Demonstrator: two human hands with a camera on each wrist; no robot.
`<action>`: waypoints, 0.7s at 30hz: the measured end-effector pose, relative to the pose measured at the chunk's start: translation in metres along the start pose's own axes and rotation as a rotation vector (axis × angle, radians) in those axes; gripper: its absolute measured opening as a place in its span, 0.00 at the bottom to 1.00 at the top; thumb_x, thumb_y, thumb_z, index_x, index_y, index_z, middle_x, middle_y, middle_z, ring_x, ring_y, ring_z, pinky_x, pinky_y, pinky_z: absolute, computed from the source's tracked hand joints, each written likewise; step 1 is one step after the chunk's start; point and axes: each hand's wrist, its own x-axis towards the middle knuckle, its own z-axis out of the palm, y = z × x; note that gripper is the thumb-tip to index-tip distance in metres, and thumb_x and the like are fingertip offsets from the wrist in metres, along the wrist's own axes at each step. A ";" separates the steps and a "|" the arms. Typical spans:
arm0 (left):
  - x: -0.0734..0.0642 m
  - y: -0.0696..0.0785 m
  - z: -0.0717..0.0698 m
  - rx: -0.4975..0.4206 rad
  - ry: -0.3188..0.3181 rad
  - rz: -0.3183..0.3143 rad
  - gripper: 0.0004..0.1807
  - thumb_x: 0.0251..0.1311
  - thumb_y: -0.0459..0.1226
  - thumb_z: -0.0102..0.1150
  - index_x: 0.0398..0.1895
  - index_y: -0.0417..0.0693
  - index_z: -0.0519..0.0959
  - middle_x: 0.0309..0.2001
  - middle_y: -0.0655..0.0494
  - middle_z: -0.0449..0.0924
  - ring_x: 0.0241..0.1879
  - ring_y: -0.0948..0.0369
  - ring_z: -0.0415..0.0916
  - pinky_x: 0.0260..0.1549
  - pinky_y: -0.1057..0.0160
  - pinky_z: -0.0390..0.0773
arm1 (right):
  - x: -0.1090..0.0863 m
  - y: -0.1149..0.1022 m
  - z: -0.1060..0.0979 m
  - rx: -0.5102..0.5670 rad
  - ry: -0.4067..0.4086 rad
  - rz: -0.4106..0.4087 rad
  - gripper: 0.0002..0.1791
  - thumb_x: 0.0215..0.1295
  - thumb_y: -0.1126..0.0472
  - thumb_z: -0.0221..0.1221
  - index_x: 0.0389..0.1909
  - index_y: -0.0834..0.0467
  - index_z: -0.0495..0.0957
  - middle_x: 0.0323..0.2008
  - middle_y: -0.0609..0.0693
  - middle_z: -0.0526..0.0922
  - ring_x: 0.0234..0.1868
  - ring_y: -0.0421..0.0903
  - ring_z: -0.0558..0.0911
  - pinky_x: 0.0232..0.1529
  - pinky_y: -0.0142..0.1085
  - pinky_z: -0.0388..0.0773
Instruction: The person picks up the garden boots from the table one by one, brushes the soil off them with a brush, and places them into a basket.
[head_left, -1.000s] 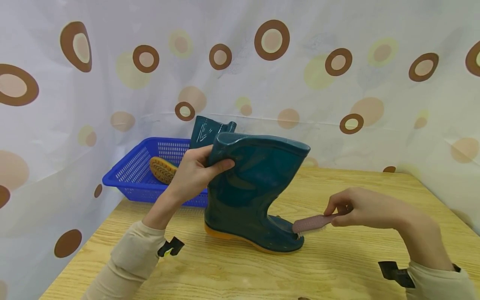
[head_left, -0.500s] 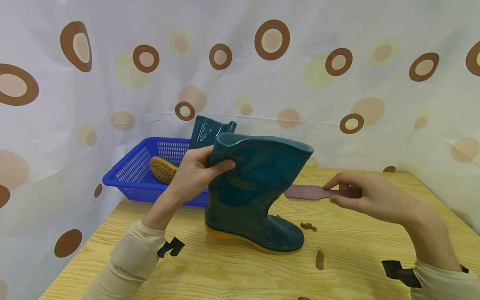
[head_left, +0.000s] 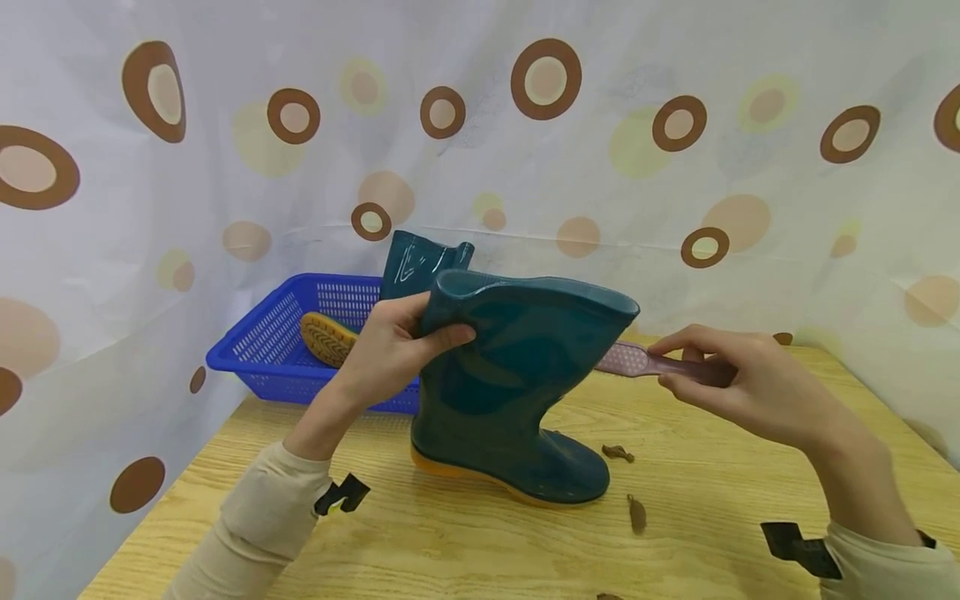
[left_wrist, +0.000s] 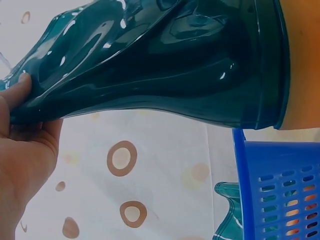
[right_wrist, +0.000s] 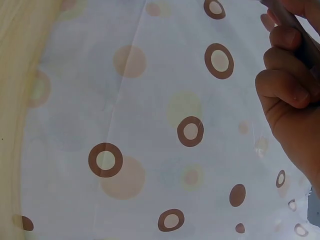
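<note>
A dark green rubber boot [head_left: 510, 392] with a yellow sole stands on the table, its toe pointing right in the head view. My left hand [head_left: 386, 350] grips the back of its shaft near the top, thumb on the near side; the left wrist view shows the pinched shaft [left_wrist: 165, 75] creased. In my right hand [head_left: 750, 387] is the handle of a pinkish-purple brush [head_left: 626, 358], held level to the right of the shaft. The tip of the brush head is hidden behind the boot. Curled fingers hold the handle [right_wrist: 295, 32] in the right wrist view.
Behind the left hand sits a blue plastic basket [head_left: 277, 371]. A second green boot [head_left: 416, 265] rises there, and a yellow sole [head_left: 326, 337] shows inside. Two dry brown leaf-like bits, a curled one [head_left: 617, 453] and a longer one [head_left: 637, 514], lie on the wooden table [head_left: 712, 500] near the toe.
The brush has lifted from the boot's toe, up and away to beside the shaft. Brown bits now show on the table by the toe. The boot's top edge has shifted slightly right.
</note>
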 end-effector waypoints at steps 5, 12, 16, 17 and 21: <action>0.002 -0.001 0.002 0.019 0.026 0.007 0.14 0.63 0.30 0.63 0.52 0.39 0.81 0.47 0.44 0.85 0.46 0.56 0.86 0.43 0.60 0.86 | -0.003 0.000 -0.002 0.015 0.002 -0.022 0.25 0.55 0.73 0.68 0.50 0.46 0.80 0.23 0.34 0.69 0.17 0.29 0.65 0.20 0.23 0.64; 0.003 -0.001 0.008 0.070 0.115 0.045 0.13 0.63 0.31 0.63 0.50 0.40 0.81 0.44 0.46 0.86 0.45 0.59 0.85 0.43 0.61 0.86 | -0.001 -0.010 -0.005 0.105 -0.001 -0.056 0.27 0.53 0.76 0.67 0.51 0.47 0.80 0.28 0.34 0.76 0.20 0.30 0.73 0.21 0.23 0.69; 0.003 0.002 0.011 0.096 0.154 0.064 0.12 0.64 0.31 0.62 0.50 0.39 0.80 0.42 0.46 0.86 0.44 0.58 0.85 0.42 0.61 0.85 | 0.002 -0.019 -0.004 0.161 -0.018 -0.099 0.27 0.53 0.77 0.67 0.49 0.47 0.79 0.33 0.36 0.80 0.22 0.30 0.76 0.22 0.22 0.71; 0.003 0.002 0.012 0.099 0.163 0.066 0.12 0.64 0.31 0.61 0.51 0.39 0.80 0.42 0.46 0.86 0.44 0.58 0.85 0.43 0.62 0.85 | 0.003 -0.021 -0.003 0.167 -0.017 -0.121 0.27 0.52 0.77 0.68 0.49 0.47 0.79 0.32 0.36 0.80 0.22 0.30 0.75 0.22 0.21 0.71; 0.003 0.005 0.015 0.102 0.196 0.079 0.13 0.64 0.30 0.61 0.51 0.38 0.80 0.44 0.46 0.86 0.46 0.58 0.85 0.45 0.63 0.85 | 0.007 -0.030 0.000 0.172 -0.014 -0.186 0.24 0.52 0.75 0.69 0.44 0.48 0.79 0.29 0.34 0.78 0.20 0.27 0.71 0.21 0.19 0.69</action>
